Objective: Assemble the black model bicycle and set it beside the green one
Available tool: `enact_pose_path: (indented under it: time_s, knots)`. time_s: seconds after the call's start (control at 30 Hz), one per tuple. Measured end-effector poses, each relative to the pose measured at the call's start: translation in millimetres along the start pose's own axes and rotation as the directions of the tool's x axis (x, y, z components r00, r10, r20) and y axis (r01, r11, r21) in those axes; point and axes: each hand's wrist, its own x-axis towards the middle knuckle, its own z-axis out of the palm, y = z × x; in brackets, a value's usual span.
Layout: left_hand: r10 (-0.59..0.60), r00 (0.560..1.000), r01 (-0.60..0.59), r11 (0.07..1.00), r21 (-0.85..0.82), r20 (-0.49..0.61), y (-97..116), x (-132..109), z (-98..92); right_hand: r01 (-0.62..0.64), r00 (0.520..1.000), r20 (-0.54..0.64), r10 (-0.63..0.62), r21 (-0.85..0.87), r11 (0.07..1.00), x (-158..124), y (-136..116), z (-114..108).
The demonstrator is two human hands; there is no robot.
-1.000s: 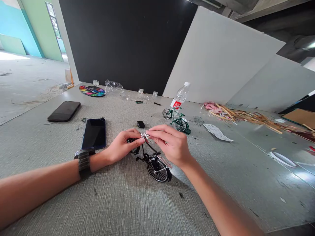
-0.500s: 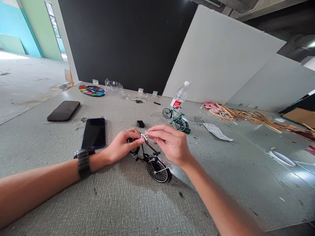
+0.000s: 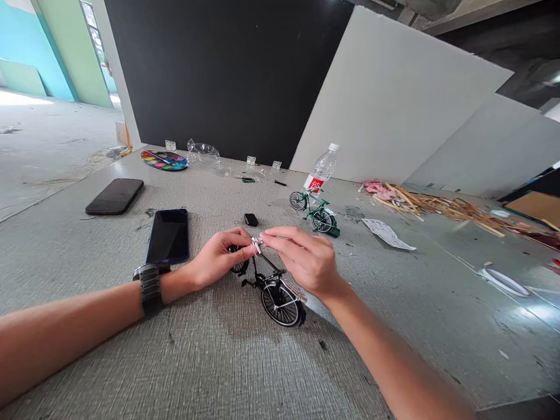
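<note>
A black model bicycle (image 3: 282, 302) stands on the grey textured table, its rear wheel toward me and its front end between my hands. My left hand (image 3: 219, 256) pinches the small silver handlebar (image 3: 256, 245) at the front, thumb below and fingers above, partly covering the front wheel. From the right, my right hand (image 3: 308, 259) reaches over the frame with its fingertips at the same silver part. Its fingers are bent together, and whether they grip the handlebar or only touch it is hard to see. A small black block (image 3: 251, 220) lies just beyond the hands.
Behind stand a green model bicycle (image 3: 312, 210) and a clear plastic bottle (image 3: 324, 166). Two phones, one dark (image 3: 114, 196) and one blue-edged (image 3: 168, 236), lie left. A paint palette (image 3: 164, 160), a printed sheet (image 3: 387, 233) and wood strips (image 3: 437, 204) lie farther off.
My right hand's fingers have shifted slightly at the handlebar and its knuckles sit a little lower. My left hand keeps its pinch, and the black bicycle stays in place.
</note>
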Motion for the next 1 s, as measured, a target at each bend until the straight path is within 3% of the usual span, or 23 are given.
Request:
enact_pose_path:
  time_s: [0.4,0.6,0.73,0.93,1.0]
  knots:
    - [0.0,1.0,0.0,1.0,-0.029,0.002,-0.5,0.1,-0.9,0.029,0.999,-0.024,-0.029,0.008,1.0,-7.2,0.2,8.6]
    - [-0.013,1.0,0.014,0.998,-0.058,0.025,2.5,0.6,-0.4,-0.033,0.996,-0.081,0.039,0.074,0.997,-7.2,-2.3,10.6]
    - [-0.013,1.0,0.014,0.999,-0.047,0.007,2.5,0.7,-0.2,-0.053,0.996,-0.069,0.057,0.055,0.997,-4.5,-2.7,10.5]
    - [0.024,0.999,-0.022,0.998,0.05,-0.032,0.5,-0.2,-0.5,-0.168,0.984,-0.025,0.177,0.205,0.964,5.4,-7.0,7.8]
    - [0.022,1.0,-0.021,0.999,0.036,-0.022,0.9,-0.1,-0.6,-0.151,0.987,-0.034,0.16,0.187,0.971,6.3,-7.7,6.4]
